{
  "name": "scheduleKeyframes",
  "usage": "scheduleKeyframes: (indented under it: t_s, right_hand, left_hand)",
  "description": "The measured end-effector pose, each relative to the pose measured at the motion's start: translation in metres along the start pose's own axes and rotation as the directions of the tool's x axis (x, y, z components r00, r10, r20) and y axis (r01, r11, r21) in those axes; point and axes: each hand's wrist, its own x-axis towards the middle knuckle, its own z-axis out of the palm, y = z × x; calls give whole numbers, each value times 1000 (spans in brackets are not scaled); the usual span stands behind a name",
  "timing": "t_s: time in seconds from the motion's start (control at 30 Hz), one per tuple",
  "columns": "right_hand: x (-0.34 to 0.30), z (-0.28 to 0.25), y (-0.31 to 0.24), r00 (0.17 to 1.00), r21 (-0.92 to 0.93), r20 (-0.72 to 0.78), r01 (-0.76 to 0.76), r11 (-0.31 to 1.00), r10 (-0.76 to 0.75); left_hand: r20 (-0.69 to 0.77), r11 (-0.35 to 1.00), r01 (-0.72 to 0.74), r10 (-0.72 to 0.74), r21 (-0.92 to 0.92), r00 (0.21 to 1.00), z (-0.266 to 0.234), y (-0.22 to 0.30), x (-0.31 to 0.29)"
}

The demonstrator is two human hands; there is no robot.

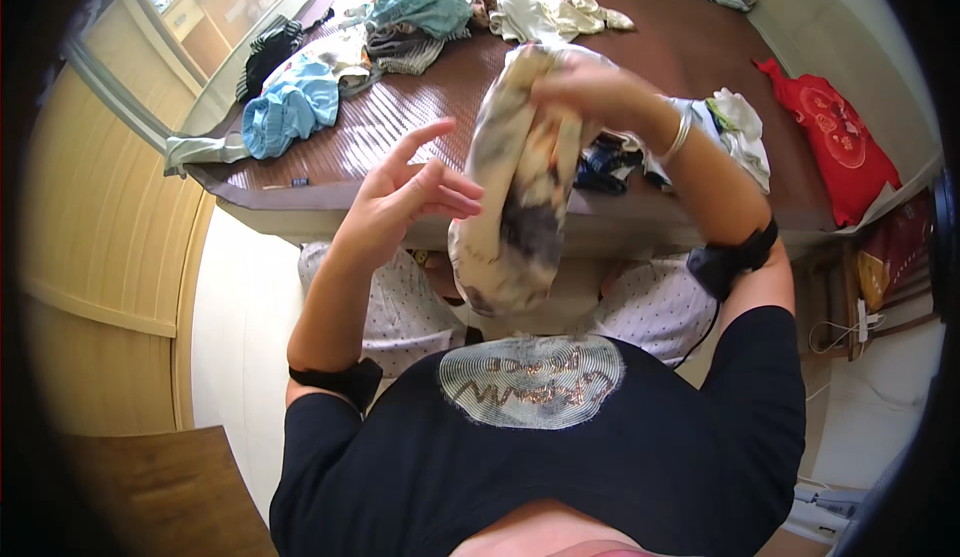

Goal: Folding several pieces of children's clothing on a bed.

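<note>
A mottled beige, grey and orange cloth (pixel 515 192) hangs down in front of my chest, bunched into a long roll. My right hand (pixel 585 92), with a silver bangle on the wrist, is shut on its top end and holds it up above the bed edge. Beside the cloth's left side is my left hand (pixel 410 192), fingers spread, fingertips just touching or almost touching the fabric. Both upper arms wear black bands.
A bed with a brown woven mat (pixel 400 117) lies ahead, strewn with clothes: a light blue garment (pixel 290 102), a teal and striped pile (pixel 420 22), pale yellow pieces (pixel 560 12), white and dark items (pixel 700 132). A red bag (pixel 835 142) sits at the right. Wooden panelling runs along the left.
</note>
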Motion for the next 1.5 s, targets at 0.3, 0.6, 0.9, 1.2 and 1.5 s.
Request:
scheduleKeyframes:
  t_s: [0.3,0.6,0.9,1.2,1.5]
  right_hand:
    - [17,-152,-88,836,-233,-486,158,960,-255]
    - [-7,-76,81,832,-714,75,429,553,-550]
    - [1,-89,121,790,-735,-283,185,653,-543]
    - [15,-44,161,952,-338,-216,138,931,-219]
    - [-10,13,75,657,-842,-321,132,523,-682]
  left_hand:
    - [-24,968,216,-215,130,976,-42,-51,-10]
    - [-112,920,229,-203,319,973,-116,-61,39]
    - [-230,142,191,351,971,908,-210,-112,169]
    - [-316,-164,370,283,914,906,-230,-147,231]
    - [-63,-290,138,253,947,965,-192,-133,209]
